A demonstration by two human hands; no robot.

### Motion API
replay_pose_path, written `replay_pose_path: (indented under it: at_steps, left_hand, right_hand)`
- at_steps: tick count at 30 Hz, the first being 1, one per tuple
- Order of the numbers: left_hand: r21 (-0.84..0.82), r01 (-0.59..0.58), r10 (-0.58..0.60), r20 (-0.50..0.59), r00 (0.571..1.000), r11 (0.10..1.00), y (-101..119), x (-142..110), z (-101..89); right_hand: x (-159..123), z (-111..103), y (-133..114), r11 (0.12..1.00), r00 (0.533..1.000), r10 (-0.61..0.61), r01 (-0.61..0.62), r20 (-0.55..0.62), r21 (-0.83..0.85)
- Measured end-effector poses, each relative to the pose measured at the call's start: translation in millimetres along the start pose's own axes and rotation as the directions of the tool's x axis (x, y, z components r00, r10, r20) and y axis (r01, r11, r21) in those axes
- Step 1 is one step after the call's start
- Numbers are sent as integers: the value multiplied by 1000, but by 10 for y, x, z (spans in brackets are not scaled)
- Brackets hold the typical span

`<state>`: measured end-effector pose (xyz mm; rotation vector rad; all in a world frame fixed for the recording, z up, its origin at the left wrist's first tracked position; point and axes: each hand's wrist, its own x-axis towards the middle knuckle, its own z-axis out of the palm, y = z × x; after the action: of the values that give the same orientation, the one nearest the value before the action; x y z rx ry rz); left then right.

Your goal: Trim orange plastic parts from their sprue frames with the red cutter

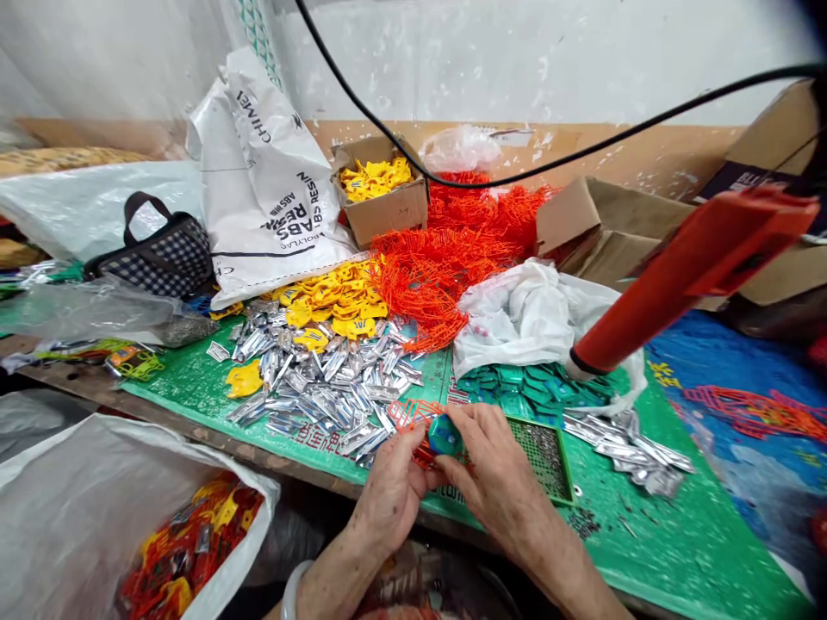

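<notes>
My two hands meet at the front edge of the table. Between the thumb and fingers of my left hand is an orange plastic frame, partly hidden by the fingers. My right hand grips a rounded green plastic piece held against the frame. Just beyond lies a heap of shiny metal plates. A green tray of small dark metal parts stands right of my right hand. More green plastic pieces are piled behind it, partly under a white plastic bag.
A red electric screwdriver-like tool hangs tip down at the right. Yellow plastic pieces and tangled orange frames are heaped farther back. Metal plates lie at right. A white sack of orange and yellow items sits at lower left.
</notes>
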<state>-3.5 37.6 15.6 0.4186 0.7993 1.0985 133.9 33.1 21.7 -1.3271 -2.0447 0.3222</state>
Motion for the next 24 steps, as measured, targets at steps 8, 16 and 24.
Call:
replay_pose_path:
  at_steps: [8,16,24]
  left_hand:
    - [38,8,-8,7,1000,999,-24,15,-7]
    - [-17,8,-8,31,999,1000,-47,26,-31]
    - [46,-24,22,41,999,999,-59,33,-73]
  right_hand:
    - [-59,52,66,998,998,-2,6,-69,60]
    - [0,60,18,983,995,92,-83,-47,165]
    - [-50,98,-15,993,991,30,-14,-130,118]
